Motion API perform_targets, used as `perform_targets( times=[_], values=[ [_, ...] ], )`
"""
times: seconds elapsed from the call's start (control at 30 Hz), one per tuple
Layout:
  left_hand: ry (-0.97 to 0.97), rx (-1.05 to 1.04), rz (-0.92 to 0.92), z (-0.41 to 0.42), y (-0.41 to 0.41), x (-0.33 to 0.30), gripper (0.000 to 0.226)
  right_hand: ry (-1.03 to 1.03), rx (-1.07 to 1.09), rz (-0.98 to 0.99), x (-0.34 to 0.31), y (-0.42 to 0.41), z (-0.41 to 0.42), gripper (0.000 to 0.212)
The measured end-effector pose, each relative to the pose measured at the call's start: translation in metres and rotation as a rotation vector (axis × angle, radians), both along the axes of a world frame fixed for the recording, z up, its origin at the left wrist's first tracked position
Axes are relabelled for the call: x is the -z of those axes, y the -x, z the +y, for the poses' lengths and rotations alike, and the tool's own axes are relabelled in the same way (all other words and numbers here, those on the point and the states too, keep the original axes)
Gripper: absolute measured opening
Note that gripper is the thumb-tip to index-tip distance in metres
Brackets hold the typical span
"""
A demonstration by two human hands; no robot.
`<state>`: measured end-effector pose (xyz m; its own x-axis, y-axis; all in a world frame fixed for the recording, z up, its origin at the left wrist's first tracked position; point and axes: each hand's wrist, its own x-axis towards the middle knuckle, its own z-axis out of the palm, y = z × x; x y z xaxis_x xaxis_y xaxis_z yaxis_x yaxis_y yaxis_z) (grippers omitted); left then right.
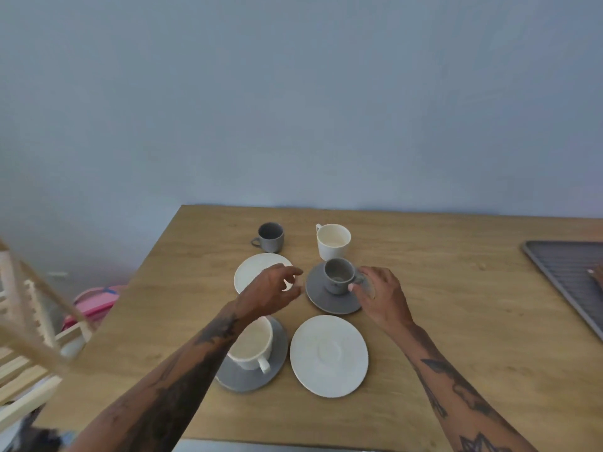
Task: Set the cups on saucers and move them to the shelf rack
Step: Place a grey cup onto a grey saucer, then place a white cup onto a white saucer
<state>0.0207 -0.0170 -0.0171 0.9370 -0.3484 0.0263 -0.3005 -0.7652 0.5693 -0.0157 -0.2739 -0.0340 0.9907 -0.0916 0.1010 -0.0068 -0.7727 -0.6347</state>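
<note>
A small grey cup [337,275] stands on a grey saucer [321,301] at the table's middle. My right hand [380,295] pinches its handle. My left hand [272,290] hovers open just left of that saucer, over a bare white saucer [254,269]. A white cup [253,345] sits on a second grey saucer [251,375] near me, partly hidden by my left forearm. Beside it lies another bare white saucer [329,355]. Farther back, a grey cup [270,237] and a white cup [332,241] stand directly on the table.
The wooden table [456,321] meets a blue-grey wall at its far edge. A light wooden shelf rack [29,324] stands off the table's left edge, with something pink [96,303] on the floor behind it. A dark grey tray [571,275] lies at the right edge.
</note>
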Motion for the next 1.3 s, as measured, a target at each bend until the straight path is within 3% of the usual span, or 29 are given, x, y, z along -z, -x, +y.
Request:
perform_targets(
  times=[0.1,0.3,0.43,0.6,0.77,1.03,1.3],
  values=[
    [-0.020,-0.039,0.028,0.050,0.011,0.000,0.036,-0.013,-0.071,-0.053,-0.008,0.019,0.032,0.038],
    [-0.027,-0.111,0.178,0.129,0.034,0.019,0.033,-0.169,-0.277,0.062,0.005,0.077,0.113,0.040],
    [0.192,-0.070,0.282,0.141,0.052,0.033,0.022,-0.229,-0.215,0.087,0.020,0.104,0.145,0.050],
    [0.542,-0.115,0.503,0.141,0.066,0.033,0.028,-0.300,-0.123,0.112,0.027,0.112,0.165,0.049],
    [0.709,-0.126,0.667,0.140,0.071,0.028,0.025,-0.367,-0.052,0.094,0.023,0.118,0.175,0.048],
    [0.801,-0.144,0.682,0.138,0.051,0.030,0.024,-0.422,0.013,0.073,0.018,0.104,0.182,0.047],
    [0.881,-0.265,0.562,0.121,-0.012,0.020,0.025,-0.412,-0.047,0.075,-0.003,0.018,0.168,0.051]
  ],
)
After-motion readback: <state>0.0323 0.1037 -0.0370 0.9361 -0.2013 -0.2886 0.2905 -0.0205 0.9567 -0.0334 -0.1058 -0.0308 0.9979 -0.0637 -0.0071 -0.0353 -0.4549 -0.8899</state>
